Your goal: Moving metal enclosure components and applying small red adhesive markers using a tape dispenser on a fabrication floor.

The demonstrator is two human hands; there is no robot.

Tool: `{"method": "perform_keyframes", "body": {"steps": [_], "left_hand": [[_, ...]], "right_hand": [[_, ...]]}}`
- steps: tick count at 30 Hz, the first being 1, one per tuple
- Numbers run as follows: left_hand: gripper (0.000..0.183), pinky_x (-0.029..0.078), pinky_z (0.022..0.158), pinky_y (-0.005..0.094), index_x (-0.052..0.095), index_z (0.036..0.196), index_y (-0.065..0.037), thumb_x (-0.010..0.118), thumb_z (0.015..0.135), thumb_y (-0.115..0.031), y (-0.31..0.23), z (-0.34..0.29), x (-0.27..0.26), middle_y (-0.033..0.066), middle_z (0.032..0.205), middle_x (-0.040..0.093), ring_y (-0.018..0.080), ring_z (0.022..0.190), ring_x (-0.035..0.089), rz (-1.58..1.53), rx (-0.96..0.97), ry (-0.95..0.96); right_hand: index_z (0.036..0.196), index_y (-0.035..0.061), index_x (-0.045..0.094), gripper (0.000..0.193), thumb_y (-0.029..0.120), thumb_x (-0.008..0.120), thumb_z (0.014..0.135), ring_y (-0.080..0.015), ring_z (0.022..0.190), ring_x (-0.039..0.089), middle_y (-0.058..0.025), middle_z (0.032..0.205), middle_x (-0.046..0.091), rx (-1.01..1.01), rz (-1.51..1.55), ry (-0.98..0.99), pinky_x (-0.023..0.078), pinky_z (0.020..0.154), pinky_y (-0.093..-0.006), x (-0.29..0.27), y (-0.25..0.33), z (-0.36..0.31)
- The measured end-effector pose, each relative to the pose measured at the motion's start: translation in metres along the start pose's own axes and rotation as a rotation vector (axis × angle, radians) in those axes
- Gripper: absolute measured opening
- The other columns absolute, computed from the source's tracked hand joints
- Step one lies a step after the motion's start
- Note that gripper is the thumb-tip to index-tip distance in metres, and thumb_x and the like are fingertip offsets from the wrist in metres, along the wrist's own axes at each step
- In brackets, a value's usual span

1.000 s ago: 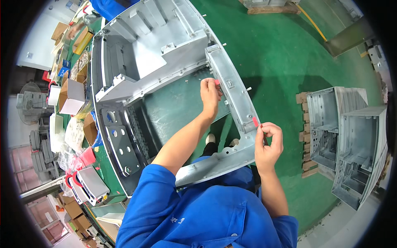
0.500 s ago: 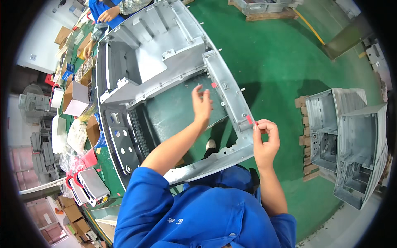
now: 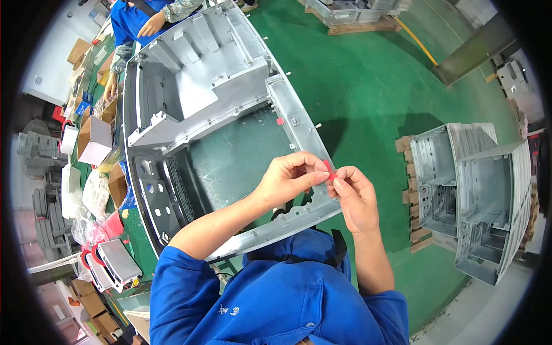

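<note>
Over the near right corner of a large grey metal cabinet frame [image 3: 305, 129], my two hands meet at their fingertips. A small red piece [image 3: 333, 176], soft or tape-like, is pinched between the thumb and forefinger of my right hand [image 3: 359, 201]. My left hand [image 3: 290, 179] pinches at the same piece from the other side; its fingertips partly hide it. Just behind the fingers, another red bit [image 3: 326, 165] shows on the frame's right rail. Farther up that rail, a red tab [image 3: 280, 121] sticks to its inner edge.
A co-worker's hand [image 3: 152, 25] rests near the frame's far left end. Left of the frame stand cardboard boxes [image 3: 95, 141], plastic bags and white-grey units with red handles [image 3: 118, 261]. Stacked metal housings [image 3: 489, 195] sit on a wooden pallet at right, above a green floor.
My left hand has come from over the frame's opening to meet my right hand at the red piece. My right hand has shifted slightly left. The view has shifted a little.
</note>
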State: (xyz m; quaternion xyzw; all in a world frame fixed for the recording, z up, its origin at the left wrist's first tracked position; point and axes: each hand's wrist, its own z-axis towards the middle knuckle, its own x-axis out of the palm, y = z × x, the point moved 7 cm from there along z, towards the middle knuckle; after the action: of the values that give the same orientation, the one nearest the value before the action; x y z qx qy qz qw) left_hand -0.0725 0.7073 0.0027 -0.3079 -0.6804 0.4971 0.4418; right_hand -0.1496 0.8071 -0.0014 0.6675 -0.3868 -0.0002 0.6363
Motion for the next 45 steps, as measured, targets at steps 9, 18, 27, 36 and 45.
{"method": "perform_keyframes", "body": {"steps": [9,18,27,36,45], "left_hand": [[0.009,0.041,0.050,0.0190,0.056,0.085,-0.002,0.058,0.081,-0.011,0.009,-0.010,-0.001,0.0011,0.071,0.057,0.0055,0.063,0.052,-0.033,-0.109,-0.057],[0.008,0.043,0.049,0.0199,0.059,0.083,-0.003,0.060,0.078,-0.009,0.007,-0.016,-0.011,0.0008,0.071,0.057,0.0052,0.062,0.053,0.137,-0.043,-0.109],[0.005,0.047,0.055,0.0246,0.060,0.079,-0.001,0.060,0.074,0.000,-0.016,-0.017,-0.002,0.0071,0.075,0.060,0.0147,0.065,0.059,0.659,0.209,0.133],[0.003,0.047,0.052,0.0230,0.060,0.079,-0.001,0.059,0.076,-0.002,0.001,-0.016,-0.009,0.0050,0.073,0.060,0.0118,0.063,0.059,0.547,0.104,0.107],[0.004,0.047,0.049,0.0196,0.060,0.080,-0.001,0.058,0.079,-0.005,0.022,-0.015,-0.017,0.0032,0.073,0.059,0.0075,0.064,0.057,0.383,-0.066,0.103]], "right_hand": [[0.085,0.0023,0.051,0.009,0.008,0.056,0.081,-0.0062,0.071,0.049,-0.0018,0.080,0.055,-0.011,-0.120,-0.024,0.042,0.064,-0.0205,0.001,-0.006,0.000],[0.082,0.0015,0.050,0.007,0.001,0.055,0.079,-0.0064,0.066,0.050,-0.0009,0.076,0.054,-0.069,-0.395,0.082,0.042,0.062,-0.0200,0.008,0.001,0.000],[0.079,0.0007,0.048,0.010,0.000,0.056,0.073,-0.0124,0.061,0.053,-0.0054,0.070,0.053,-0.112,-0.892,0.255,0.044,0.058,-0.0249,0.024,0.015,0.002],[0.079,0.0007,0.047,0.010,0.000,0.056,0.074,-0.0140,0.061,0.054,-0.0064,0.071,0.053,-0.070,-0.917,0.280,0.045,0.057,-0.0262,0.025,0.011,0.008],[0.078,0.0003,0.049,0.008,-0.001,0.055,0.073,-0.0096,0.059,0.049,-0.0027,0.067,0.051,-0.083,-0.878,0.251,0.041,0.055,-0.0235,0.025,0.006,0.012]]}}
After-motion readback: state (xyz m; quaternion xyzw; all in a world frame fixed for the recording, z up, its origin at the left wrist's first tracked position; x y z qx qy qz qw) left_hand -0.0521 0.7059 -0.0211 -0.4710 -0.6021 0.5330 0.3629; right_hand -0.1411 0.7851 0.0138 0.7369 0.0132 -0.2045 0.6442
